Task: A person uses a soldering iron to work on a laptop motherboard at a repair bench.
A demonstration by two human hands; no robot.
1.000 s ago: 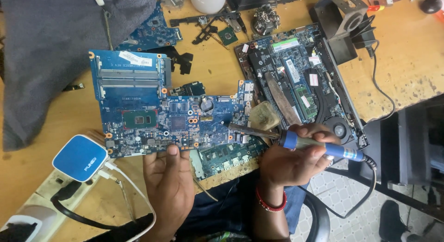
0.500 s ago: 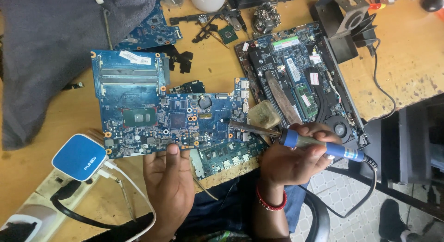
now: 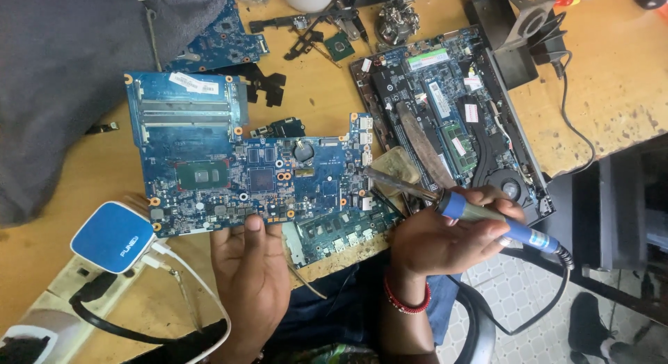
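Note:
My left hand [image 3: 252,270] grips the near edge of a large blue circuit board [image 3: 236,162], thumb on top, holding it flat over the wooden bench [image 3: 612,79]. My right hand [image 3: 445,242] is closed around a blue-handled soldering iron [image 3: 487,218]. Its metal tip points left and ends just off the board's right edge, over a stained yellowish sponge [image 3: 395,164]. A smaller green-blue board [image 3: 341,228] lies under the big one at the bench's near edge.
An opened laptop base [image 3: 452,120] with fan and memory sits right of the board. A blue-and-white power adapter [image 3: 113,237] sits in a power strip at near left. Grey cloth [image 3: 62,79] covers the far left. Loose parts and another blue board [image 3: 223,44] lie at the back.
The big board has shifted slightly in my left hand's grip. The soldering iron has stayed almost still beside the board's right edge.

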